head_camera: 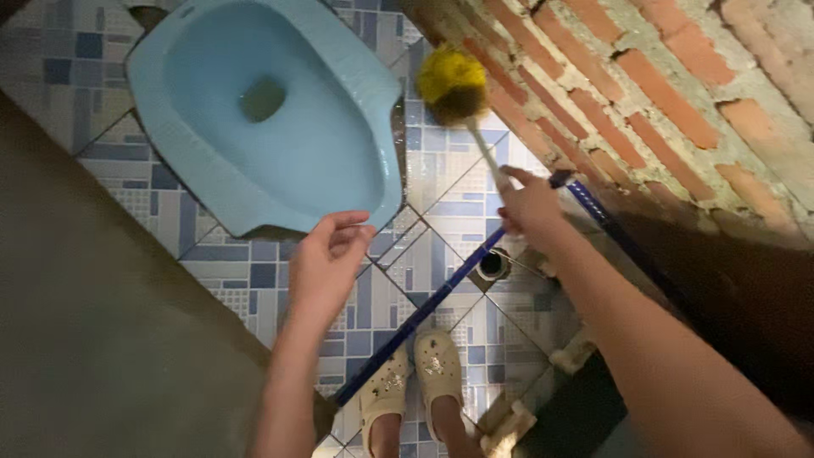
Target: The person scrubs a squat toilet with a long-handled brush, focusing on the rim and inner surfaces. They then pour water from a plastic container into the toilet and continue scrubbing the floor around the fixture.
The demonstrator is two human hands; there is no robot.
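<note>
Right hand (530, 203) grips a yellow brush (454, 85) against the tiled floor (441, 170) beside a blue squat toilet (280, 119); left hand (326, 263) hovers empty, fingers loosely curled.

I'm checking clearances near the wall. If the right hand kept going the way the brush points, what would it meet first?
The right hand holds a brush aimed up toward the brick wall. The yellow head looks to be at the wall's foot already, so the wall likely comes first; depth is unclear.

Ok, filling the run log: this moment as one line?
right hand: holds yellow brush | left hand: empty, open | brush by brick wall
</note>
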